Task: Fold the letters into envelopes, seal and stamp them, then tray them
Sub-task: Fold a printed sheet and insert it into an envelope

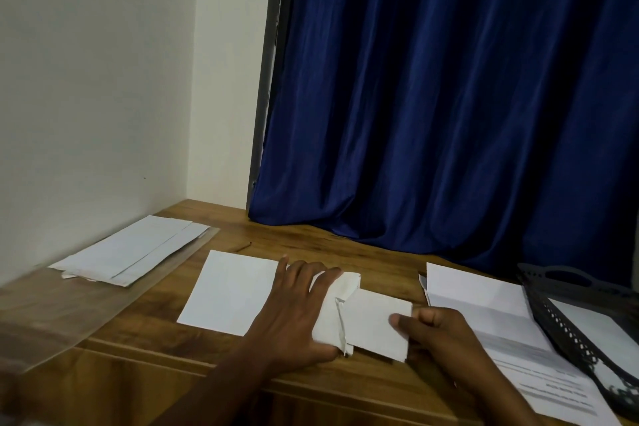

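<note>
Both hands work at the desk's (145, 332) front edge. Left hand (294, 308) lies spread, fingers straight, pressing the white envelope (231, 294) flat. Right hand (428, 328) pinches the folded letter (373, 325), which sticks partly out of the envelope's torn mouth. More envelopes (131, 249) lie far left; printed sheets (484, 304) and a black tray (581, 318) sit right, before a blue curtain (449, 97).

Envelope stack (133, 249) far left, folded letter (375, 323) center (under hands), tray (584, 328) right.
</note>
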### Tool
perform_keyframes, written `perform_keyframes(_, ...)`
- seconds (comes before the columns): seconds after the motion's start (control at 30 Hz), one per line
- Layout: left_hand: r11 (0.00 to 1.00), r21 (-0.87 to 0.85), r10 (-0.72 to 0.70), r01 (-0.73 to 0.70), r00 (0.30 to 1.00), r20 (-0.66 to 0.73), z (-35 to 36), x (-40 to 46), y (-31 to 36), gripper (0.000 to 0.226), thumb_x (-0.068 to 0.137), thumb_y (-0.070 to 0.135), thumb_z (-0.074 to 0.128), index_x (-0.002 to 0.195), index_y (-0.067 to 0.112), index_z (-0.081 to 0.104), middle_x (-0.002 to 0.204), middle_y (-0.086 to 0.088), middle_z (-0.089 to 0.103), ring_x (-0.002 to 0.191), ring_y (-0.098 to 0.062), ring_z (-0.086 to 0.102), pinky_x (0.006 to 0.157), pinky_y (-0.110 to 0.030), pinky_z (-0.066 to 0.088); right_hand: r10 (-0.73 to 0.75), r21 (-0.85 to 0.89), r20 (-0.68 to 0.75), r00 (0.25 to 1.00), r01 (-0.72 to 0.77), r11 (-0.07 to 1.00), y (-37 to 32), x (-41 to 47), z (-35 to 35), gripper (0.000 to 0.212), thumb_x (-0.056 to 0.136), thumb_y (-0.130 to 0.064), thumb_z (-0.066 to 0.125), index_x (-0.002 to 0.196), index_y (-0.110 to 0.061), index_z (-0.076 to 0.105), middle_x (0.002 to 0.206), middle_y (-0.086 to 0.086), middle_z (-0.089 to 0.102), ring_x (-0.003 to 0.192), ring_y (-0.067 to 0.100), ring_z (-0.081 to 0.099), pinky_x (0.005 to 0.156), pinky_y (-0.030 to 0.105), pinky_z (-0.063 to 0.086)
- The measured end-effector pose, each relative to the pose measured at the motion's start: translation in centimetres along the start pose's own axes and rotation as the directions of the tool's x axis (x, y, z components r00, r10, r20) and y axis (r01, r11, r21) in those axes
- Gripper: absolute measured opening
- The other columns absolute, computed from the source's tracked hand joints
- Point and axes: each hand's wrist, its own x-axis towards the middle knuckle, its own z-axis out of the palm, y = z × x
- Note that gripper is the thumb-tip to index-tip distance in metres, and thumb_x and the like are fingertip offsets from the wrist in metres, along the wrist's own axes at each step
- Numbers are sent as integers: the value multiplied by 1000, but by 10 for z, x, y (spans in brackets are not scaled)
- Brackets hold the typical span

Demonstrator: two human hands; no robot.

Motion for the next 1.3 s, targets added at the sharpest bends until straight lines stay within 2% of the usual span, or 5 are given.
perform_keyframes(0.53, 1000, -11, 7, -7, 1000, -21, -2, -1, 0, 111, 69, 85, 58, 154, 45, -1, 163, 10, 14, 149, -14, 15, 125, -53, -4, -98, 147, -39, 994, 102, 984, 4, 10, 64, 18, 90, -21, 75, 74, -16, 82, 76, 8, 78, 80, 36, 72, 70, 33, 56)
perform_keyframes(0.7, 997, -32, 61, -63, 996, -65, 3, -1, -2, 109, 68, 86, 58, 154, 42, 7, 159, 8, 24, 146, -16, 23, 125, -54, 0, -160, 120, -7, 987, 160, 980, 2, 12, 75, 18, 93, -12, 70, 83, -16, 84, 84, 2, 80, 84, 19, 77, 84, 39, 62)
perform_keyframes(0.9, 996, -49, 76, -80, 994, -73, 1, -2, -3, 109, 66, 80, 61, 156, 40, 14, 155, 7, 28, 145, -15, 25, 126, -54, 0, -243, -19, -15, 970, 243, 970, 4, 27, 96, 28, 93, -24, 71, 68, -29, 82, 68, -4, 77, 64, 10, 71, 60, 31, 52)
perform_keyframes(1.2, 989, -138, -20, 52, 974, 226, 7, 3, -5, 131, 55, 103, 53, 157, 47, -8, 169, 18, -13, 155, -10, -15, 126, -51, -8, -285, -316, -47, 957, 257, 913, 16, 32, 66, 17, 89, -26, 67, 78, -24, 79, 76, -12, 76, 74, 6, 71, 70, 36, 61)
perform_keyframes(1.3, 982, -180, -2, 61, 949, 314, 6, 1, -6, 105, 76, 98, 34, 161, 45, 3, 170, 18, -4, 156, -6, -9, 128, -49, -4, -258, -324, -90, 962, 217, 921, 23, 27, 49, 14, 88, -34, 70, 79, -32, 80, 76, -21, 75, 74, -4, 69, 67, 24, 57)
